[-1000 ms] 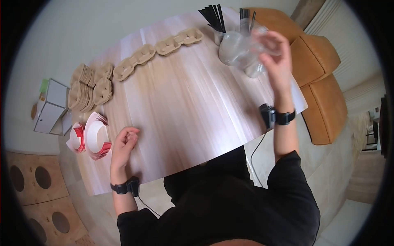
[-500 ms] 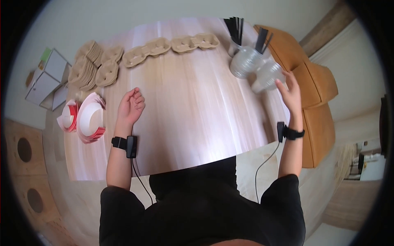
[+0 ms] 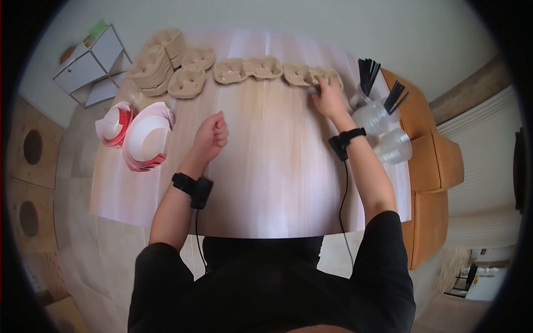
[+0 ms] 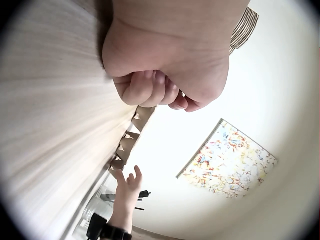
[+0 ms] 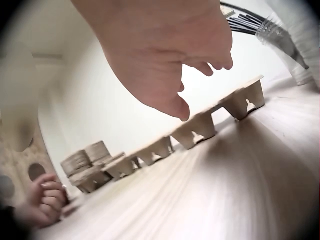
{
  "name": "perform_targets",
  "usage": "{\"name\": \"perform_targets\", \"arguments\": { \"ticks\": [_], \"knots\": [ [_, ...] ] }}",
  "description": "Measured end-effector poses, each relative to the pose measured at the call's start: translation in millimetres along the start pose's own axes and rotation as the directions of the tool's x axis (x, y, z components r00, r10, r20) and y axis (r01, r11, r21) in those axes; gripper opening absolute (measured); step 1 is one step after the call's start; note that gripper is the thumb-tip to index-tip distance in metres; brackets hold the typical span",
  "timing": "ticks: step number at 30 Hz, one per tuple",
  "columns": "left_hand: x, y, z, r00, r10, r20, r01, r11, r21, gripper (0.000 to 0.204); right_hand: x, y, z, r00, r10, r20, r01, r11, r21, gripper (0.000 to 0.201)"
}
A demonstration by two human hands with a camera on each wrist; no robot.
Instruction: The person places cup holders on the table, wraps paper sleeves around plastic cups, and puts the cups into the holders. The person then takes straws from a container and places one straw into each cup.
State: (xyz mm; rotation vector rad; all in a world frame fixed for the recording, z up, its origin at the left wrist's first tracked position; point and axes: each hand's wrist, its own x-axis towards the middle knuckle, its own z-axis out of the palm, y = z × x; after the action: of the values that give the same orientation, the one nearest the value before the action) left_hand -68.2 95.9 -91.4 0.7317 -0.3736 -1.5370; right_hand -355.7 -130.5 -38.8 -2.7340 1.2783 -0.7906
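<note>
My right hand (image 3: 331, 100) reaches over the rightmost brown pulp cup carrier (image 3: 328, 74), with thumb and fingers spread apart. In the right wrist view its thumb tip overlaps the row of carriers, and nothing sits in its grasp. My left hand (image 3: 210, 136) is held near the table's left middle, fingers curled in toward the palm around nothing. Another double carrier (image 3: 262, 67) lies left of the one under my right hand. Stacked clear plastic cups (image 3: 395, 146) lie right of my right forearm, beside a second cup stack (image 3: 371, 119).
Black straws (image 3: 368, 75) stand in clear cups at the back right. Stacked carriers (image 3: 149, 71) are at the back left. Red-and-white paper trays (image 3: 145, 140) lie near the left edge. An orange-brown leather seat (image 3: 430, 166) adjoins the table's right side.
My right hand has let go of the clear cup at the right and moved left to the carriers. The left hand's fingers have curled in more. The head view has shifted.
</note>
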Motion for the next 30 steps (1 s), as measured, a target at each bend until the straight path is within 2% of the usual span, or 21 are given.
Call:
{"name": "perform_targets", "arguments": {
  "ticks": [2, 3, 5, 8, 11, 13, 15, 16, 18, 19, 21, 22, 25, 26, 29, 30],
  "knots": [
    [0, 3, 2, 1.0, 0.005, 0.007, -0.005, 1.0, 0.006, 0.033, 24, 9, 8, 0.982, 0.092, 0.167, -0.049, 0.968, -0.246, 0.059],
    [-1, 2, 2, 1.0, -0.007, 0.017, 0.006, 1.0, 0.009, 0.033, 27, 12, 11, 0.974, 0.103, 0.2, -0.047, 0.963, -0.266, 0.054],
    [-1, 2, 4, 1.0, 0.001, 0.008, -0.001, 1.0, 0.02, 0.032, 46, 16, 15, 0.949, 0.218, 0.229, -0.155, 0.952, -0.264, 0.046],
    [0, 2, 4, 1.0, -0.005, 0.017, 0.004, 1.0, 0.022, 0.031, 57, 9, 8, 0.972, 0.183, 0.145, -0.131, 0.943, -0.307, 0.036],
    [1, 3, 2, 0.999, -0.012, 0.037, 0.011, 1.0, 0.015, 0.03, 64, 3, 6, 0.954, 0.24, 0.182, -0.173, 0.931, -0.321, 0.037],
    [1, 4, 2, 0.999, -0.017, 0.036, 0.016, 1.0, 0.014, 0.029, 67, 9, 14, 0.957, 0.22, 0.187, -0.159, 0.943, -0.291, 0.035],
    [0, 4, 3, 0.998, -0.028, 0.051, 0.028, 1.0, 0.005, 0.028, 70, 35, 37, 0.977, 0.106, 0.187, -0.034, 0.935, -0.353, 0.03],
    [0, 4, 2, 0.999, -0.022, 0.044, 0.022, 1.0, 0.002, 0.028, 72, 31, 36, 0.977, 0.098, 0.191, -0.025, 0.937, -0.349, 0.03],
    [0, 4, 2, 0.998, -0.042, 0.053, 0.043, 0.999, -0.01, 0.028, 78, 17, 22, 0.959, 0.261, 0.108, -0.209, 0.914, -0.347, 0.025],
    [0, 4, 1, 0.998, -0.039, 0.046, 0.04, 0.999, -0.012, 0.028, 85, 11, 20, 0.96, 0.256, 0.113, -0.204, 0.916, -0.345, 0.025],
    [1, 3, 0, 0.999, -0.035, 0.027, 0.037, 0.998, -0.06, 0.028, 96, 1, 15, 0.963, 0.233, -0.135, -0.256, 0.948, -0.191, 0.025],
    [1, 2, -1, 0.999, -0.044, 0.025, 0.045, 0.997, -0.061, 0.028, 96, -19, 10, 0.972, 0.131, -0.194, -0.161, 0.976, -0.145, 0.025],
    [3, 1, 1, 1.0, -0.026, 0.006, 0.026, 0.996, -0.079, 0.029, 97, -63, 15, 0.974, -0.149, -0.168, 0.13, 0.985, -0.116, 0.03],
    [3, 2, 1, 0.999, -0.036, 0.003, 0.037, 0.997, -0.073, 0.029, 97, -79, 21, 0.978, -0.179, -0.103, 0.16, 0.972, -0.169, 0.033],
    [2, 3, 1, 0.999, -0.031, 0.011, 0.032, 0.997, -0.068, 0.029, 90, -114, 40, 0.953, -0.302, -0.035, 0.299, 0.951, -0.073, 0.033],
    [1, 2, 1, 0.999, -0.018, 0.031, 0.02, 0.997, -0.074, 0.029, 87, -117, 45, 0.95, -0.309, -0.034, 0.307, 0.95, -0.062, 0.033]
  ]
}}
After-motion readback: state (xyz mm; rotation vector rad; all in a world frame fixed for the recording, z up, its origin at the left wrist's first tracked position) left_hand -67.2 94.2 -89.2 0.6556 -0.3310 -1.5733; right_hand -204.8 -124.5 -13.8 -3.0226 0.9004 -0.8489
